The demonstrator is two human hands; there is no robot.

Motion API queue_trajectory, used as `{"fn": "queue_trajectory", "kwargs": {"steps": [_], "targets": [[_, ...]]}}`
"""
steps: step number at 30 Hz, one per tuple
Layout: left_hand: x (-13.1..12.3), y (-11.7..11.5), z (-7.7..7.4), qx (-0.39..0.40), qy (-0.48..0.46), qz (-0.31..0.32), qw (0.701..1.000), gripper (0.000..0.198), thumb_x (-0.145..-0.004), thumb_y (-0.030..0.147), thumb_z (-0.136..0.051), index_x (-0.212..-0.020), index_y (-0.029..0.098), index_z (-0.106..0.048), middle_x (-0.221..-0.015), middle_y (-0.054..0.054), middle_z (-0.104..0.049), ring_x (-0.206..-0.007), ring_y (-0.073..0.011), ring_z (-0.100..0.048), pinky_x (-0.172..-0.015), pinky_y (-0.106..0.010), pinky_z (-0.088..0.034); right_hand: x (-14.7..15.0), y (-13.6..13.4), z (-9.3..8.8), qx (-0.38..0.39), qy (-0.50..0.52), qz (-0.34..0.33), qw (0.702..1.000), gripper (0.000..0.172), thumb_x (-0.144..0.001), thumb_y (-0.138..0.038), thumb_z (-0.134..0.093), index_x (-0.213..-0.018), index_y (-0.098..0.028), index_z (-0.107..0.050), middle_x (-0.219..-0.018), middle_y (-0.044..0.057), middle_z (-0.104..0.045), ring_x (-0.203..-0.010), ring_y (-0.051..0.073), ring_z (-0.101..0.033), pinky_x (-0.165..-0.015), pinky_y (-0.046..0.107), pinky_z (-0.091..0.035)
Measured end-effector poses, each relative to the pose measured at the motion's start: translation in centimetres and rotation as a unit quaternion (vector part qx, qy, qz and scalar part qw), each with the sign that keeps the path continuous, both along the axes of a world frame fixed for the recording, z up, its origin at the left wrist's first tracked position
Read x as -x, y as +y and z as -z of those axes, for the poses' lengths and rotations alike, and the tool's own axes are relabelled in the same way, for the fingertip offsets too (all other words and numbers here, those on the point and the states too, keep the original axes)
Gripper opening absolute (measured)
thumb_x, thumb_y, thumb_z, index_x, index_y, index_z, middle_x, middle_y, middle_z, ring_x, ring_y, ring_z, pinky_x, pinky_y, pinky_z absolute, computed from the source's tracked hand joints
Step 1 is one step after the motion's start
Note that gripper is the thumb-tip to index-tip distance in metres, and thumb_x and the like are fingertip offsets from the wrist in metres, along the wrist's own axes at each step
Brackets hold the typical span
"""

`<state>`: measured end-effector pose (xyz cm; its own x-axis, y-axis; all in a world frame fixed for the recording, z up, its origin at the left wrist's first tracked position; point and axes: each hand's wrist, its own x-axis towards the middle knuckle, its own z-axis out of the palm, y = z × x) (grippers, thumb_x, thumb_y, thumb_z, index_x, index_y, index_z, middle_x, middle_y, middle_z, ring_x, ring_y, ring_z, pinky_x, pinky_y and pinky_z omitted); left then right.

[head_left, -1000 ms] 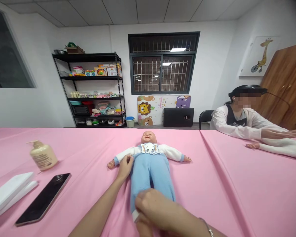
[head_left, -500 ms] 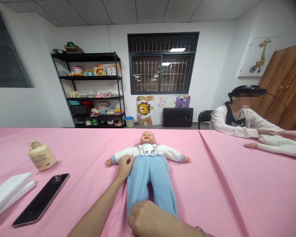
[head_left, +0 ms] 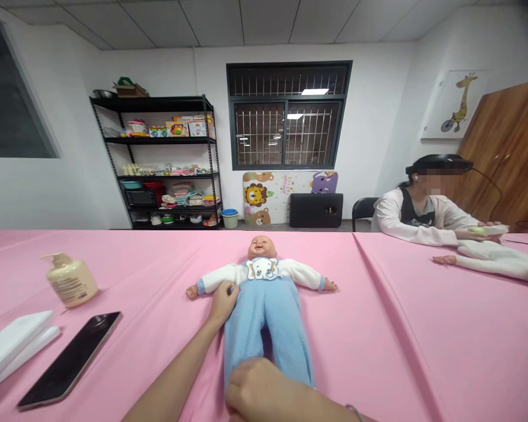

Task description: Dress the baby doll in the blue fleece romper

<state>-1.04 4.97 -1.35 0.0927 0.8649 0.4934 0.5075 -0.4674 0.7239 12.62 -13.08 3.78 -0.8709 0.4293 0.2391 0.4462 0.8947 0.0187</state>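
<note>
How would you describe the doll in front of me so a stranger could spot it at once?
Start with the pink table. In its middle, with your left hand at its side and your right hand at its legs, a doll lies face up, arms spread. Blue trousers and an elephant face set it apart from the white sleeve beside the seated person.

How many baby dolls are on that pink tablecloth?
2. One baby doll, in blue and white, lies centrally on its back; another doll, in white and only partly visible, lies before the co-worker at right. More may be out of view.
</note>
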Motion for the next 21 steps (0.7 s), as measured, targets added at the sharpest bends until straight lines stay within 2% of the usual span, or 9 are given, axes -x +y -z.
{"fn": "queue_trajectory", "kwargs": {"steps": [4, 5, 7, 10, 12, 14, 17, 21], "targets": [[0.0, -0.2, -0.1, 0.005, -0.013, -0.001, 1.0, 0.019, -0.078, 0.034, -0.043, -0.066, 0.019, -0.046, -0.066, 0.001, -0.052, -0.067, -0.0177, -0.049, -0.064, -0.028, -0.038, -1.1, 0.4, -2.8, 0.155, 0.09, 0.024, 0.983, 0.009, -0.08, -0.022, -0.053, -0.073, -0.018, -0.055, -0.071, -0.003, -0.058, -0.061, 0.009, -0.046, -0.059, 0.02, -0.033], [0.0, -0.2, -0.1, 0.005, -0.018, 0.0, 1.0, 0.021, -0.079, 0.037, -0.043, -0.067, 0.019, -0.046, -0.067, 0.0, -0.052, -0.068, -0.018, -0.05, -0.065, -0.028, -0.038, -1.5, 1.1, -3.1, 0.184, 0.127, 0.051, 0.973, 0.005, -0.079, -0.02, -0.054, -0.076, -0.018, -0.057, -0.075, -0.003, -0.06, -0.065, 0.009, -0.049, -0.064, 0.02, -0.035], [0.0, -0.2, -0.1, 0.007, -0.026, 0.0, 1.0, 0.025, -0.08, 0.041, -0.043, -0.069, 0.019, -0.047, -0.068, 0.0, -0.053, -0.068, -0.0183, -0.05, -0.065, -0.029, -0.039, -2.7, 3.1, -3.0, 0.189, 0.217, 0.138, 0.948, 0.007, -0.079, -0.018, -0.053, -0.083, -0.018, -0.058, -0.083, 0.0, -0.061, -0.078, 0.013, -0.052, -0.075, 0.024, -0.037], [0.0, -0.2, -0.1, 0.012, -0.021, -0.008, 1.0, 0.027, -0.08, 0.043, -0.043, -0.069, 0.018, -0.048, -0.067, 0.0, -0.052, -0.067, -0.0183, -0.049, -0.064, -0.029, -0.037, -5.2, 6.9, -1.3, 0.128, 0.332, 0.272, 0.894, 0.014, -0.079, -0.019, -0.051, -0.091, -0.017, -0.057, -0.093, 0.005, -0.058, -0.089, 0.019, -0.05, -0.082, 0.032, -0.038], [0.0, -0.2, -0.1, 0.01, -0.014, -0.015, 1.0, 0.026, -0.08, 0.041, -0.043, -0.067, 0.019, -0.047, -0.065, 0.001, -0.051, -0.065, -0.0176, -0.048, -0.062, -0.028, -0.036, -7.0, 9.3, 0.3, 0.095, 0.375, 0.324, 0.863, 0.018, -0.078, -0.023, -0.051, -0.094, -0.016, -0.056, -0.097, 0.008, -0.058, -0.094, 0.021, -0.048, -0.085, 0.036, -0.037], [-0.1, -0.2, -0.1, 0.006, -0.008, -0.017, 1.0, 0.024, -0.078, 0.039, -0.043, -0.064, 0.019, -0.044, -0.062, 0.002, -0.048, -0.063, -0.0168, -0.047, -0.061, -0.027, -0.035, -8.5, 11.0, 1.9, 0.095, 0.409, 0.342, 0.84, 0.021, -0.08, -0.028, -0.049, -0.095, -0.016, -0.056, -0.098, 0.008, -0.058, -0.095, 0.022, -0.049, -0.087, 0.038, -0.037], [-0.1, -0.3, -0.2, 0.001, -0.001, -0.013, 1.0, 0.024, -0.078, 0.036, -0.043, -0.061, 0.02, -0.042, -0.06, 0.002, -0.048, -0.063, -0.0166, -0.047, -0.061, -0.027, -0.035, -9.9, 12.4, 4.1, 0.132, 0.459, 0.326, 0.816, 0.024, -0.081, -0.034, -0.046, -0.093, -0.016, -0.056, -0.096, 0.007, -0.059, -0.093, 0.021, -0.051, -0.085, 0.036, -0.039], [0.1, -0.2, -0.7, -0.007, 0.012, 0.005, 1.0, 0.025, -0.083, 0.037, -0.04, -0.069, 0.019, -0.051, -0.068, -0.001, -0.055, -0.069, -0.0186, -0.052, -0.066, -0.029, -0.039, -11.0, 13.1, 6.7, 0.15, 0.507, 0.367, 0.765, 0.028, -0.083, -0.039, -0.039, -0.083, -0.016, -0.055, -0.086, 0.007, -0.06, -0.082, 0.021, -0.054, -0.074, 0.033, -0.042]]}}
